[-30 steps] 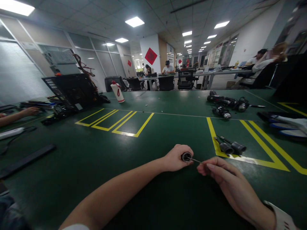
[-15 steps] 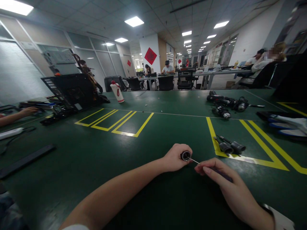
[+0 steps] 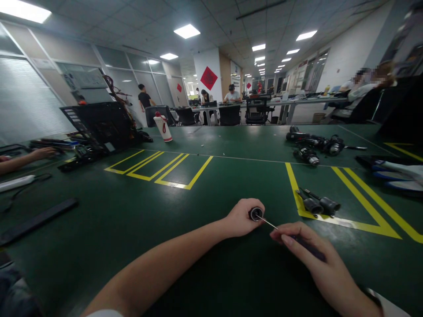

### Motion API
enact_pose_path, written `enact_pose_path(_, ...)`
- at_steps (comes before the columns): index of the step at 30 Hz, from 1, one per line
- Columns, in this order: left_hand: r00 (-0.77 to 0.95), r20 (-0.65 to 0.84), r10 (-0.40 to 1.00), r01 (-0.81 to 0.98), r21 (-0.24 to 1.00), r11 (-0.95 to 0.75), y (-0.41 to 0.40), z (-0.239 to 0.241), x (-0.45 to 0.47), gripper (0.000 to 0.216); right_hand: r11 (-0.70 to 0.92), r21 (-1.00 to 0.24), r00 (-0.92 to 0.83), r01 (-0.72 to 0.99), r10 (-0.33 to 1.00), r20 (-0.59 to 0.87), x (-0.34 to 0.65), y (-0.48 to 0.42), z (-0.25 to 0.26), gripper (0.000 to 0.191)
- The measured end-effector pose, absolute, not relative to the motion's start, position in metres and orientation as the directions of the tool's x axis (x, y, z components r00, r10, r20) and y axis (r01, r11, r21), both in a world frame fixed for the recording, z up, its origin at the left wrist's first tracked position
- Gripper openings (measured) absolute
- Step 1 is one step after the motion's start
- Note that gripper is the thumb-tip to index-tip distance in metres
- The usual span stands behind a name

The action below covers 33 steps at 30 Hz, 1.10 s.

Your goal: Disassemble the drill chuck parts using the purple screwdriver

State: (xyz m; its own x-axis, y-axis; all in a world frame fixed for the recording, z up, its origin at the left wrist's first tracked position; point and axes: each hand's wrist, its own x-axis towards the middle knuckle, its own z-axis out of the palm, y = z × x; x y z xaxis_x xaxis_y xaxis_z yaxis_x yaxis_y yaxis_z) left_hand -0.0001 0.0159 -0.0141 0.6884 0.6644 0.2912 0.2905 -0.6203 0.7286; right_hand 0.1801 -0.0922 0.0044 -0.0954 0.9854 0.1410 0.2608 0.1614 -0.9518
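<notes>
While your left hand grips a black hollow cylinder, your right hand holds a dark-handled, slim metal tool, tip seemingly inside.

Green table, cup, dark fittings

A white tumbler with a red top stands on the green counter, right of a large black panel. Yellow tape marks open-sided boxes. At left lies a long black bar; beyond it reaches another person's hand. Behind, black chairs line a far table, a person in dark clothing stands, and a red diamond hangs on a pillar.
</notes>
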Motion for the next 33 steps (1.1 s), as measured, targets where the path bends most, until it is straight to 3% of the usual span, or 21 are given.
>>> enact_pose_path(5,0.718,0.281,0.637,0.396,0.588,-0.706,0.012,-0.01,0.001,0.011,0.332,-0.835,-0.114,0.439,0.942,0.314,0.177,-0.099,-0.004,0.015)
enact_pose_path(11,0.784,0.208,0.585,0.458,0.442,-0.771,0.006,-0.004,0.001,0.01,0.229,-0.869,-0.115,0.44,0.973,0.198,0.178,-0.097,0.001,0.022)
enact_pose_path(15,0.788,0.192,0.584,0.454,0.458,-0.764,0.006,-0.002,0.0,0.01,0.046,-0.972,-0.064,0.232,0.997,0.032,0.182,-0.09,0.002,0.024)
enact_pose_path(19,0.774,0.226,0.591,0.444,0.471,-0.762,0.008,-0.003,0.0,0.009,-0.048,-0.999,-0.034,0.017,0.998,-0.049,0.183,-0.086,-0.002,0.023)
enact_pose_path(27,0.727,0.248,0.64,0.413,0.587,-0.696,0.008,-0.005,0.001,0.013,-0.01,-0.993,-0.073,0.117,0.997,-0.018,0.185,-0.088,-0.003,0.023)
enact_pose_path(33,0.742,0.239,0.627,0.363,0.642,-0.675,0.009,-0.003,-0.001,0.013,-0.069,-0.997,-0.071,-0.034,0.995,-0.067,0.184,-0.087,-0.004,0.022)
